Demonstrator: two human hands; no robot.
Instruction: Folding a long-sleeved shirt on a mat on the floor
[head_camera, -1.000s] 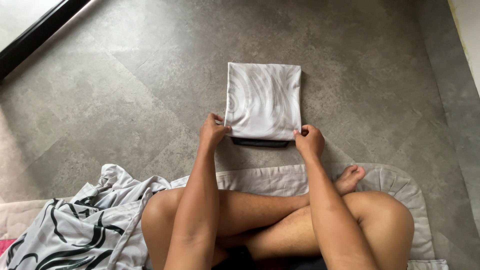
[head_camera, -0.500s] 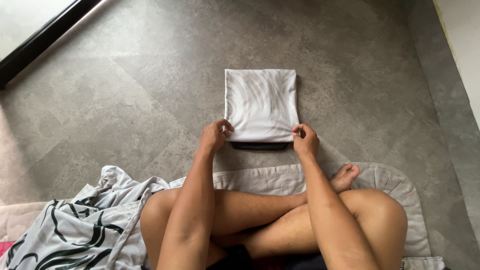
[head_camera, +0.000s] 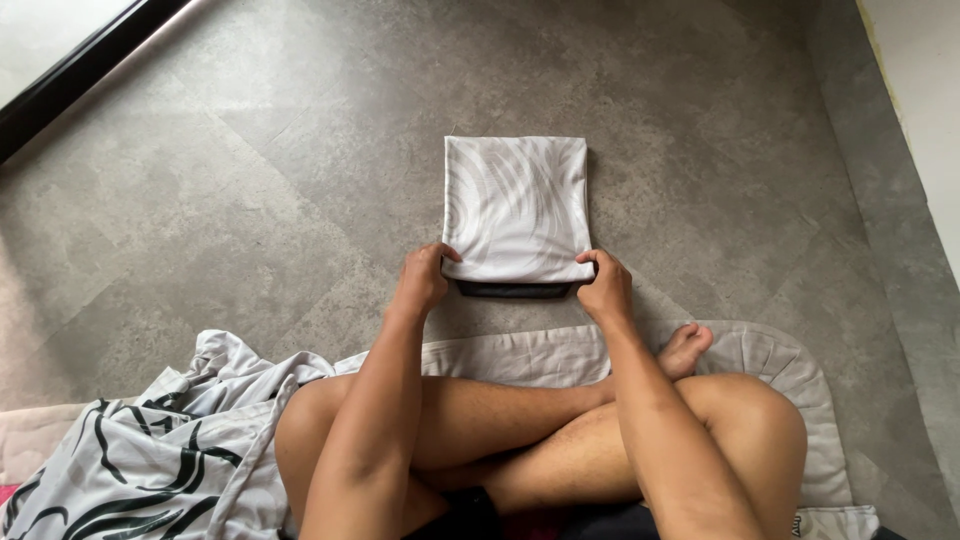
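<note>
Head view: a folded white cloth (head_camera: 517, 208) is laid flat on the grey floor (head_camera: 250, 200), just ahead of crossed legs. Its near left corner is pinched by the left hand (head_camera: 422, 280) and its near right corner by the right hand (head_camera: 604, 288), fingers closed, seemingly so the fold is kept square. A dark edge (head_camera: 515, 290) is exposed beneath. A patterned sheet (head_camera: 150, 450) is heaped at the left.

single head-worn view, looking steeply down from above, close over crossed legs, forearms and grey floor (head_camera: 250, 200)
</note>
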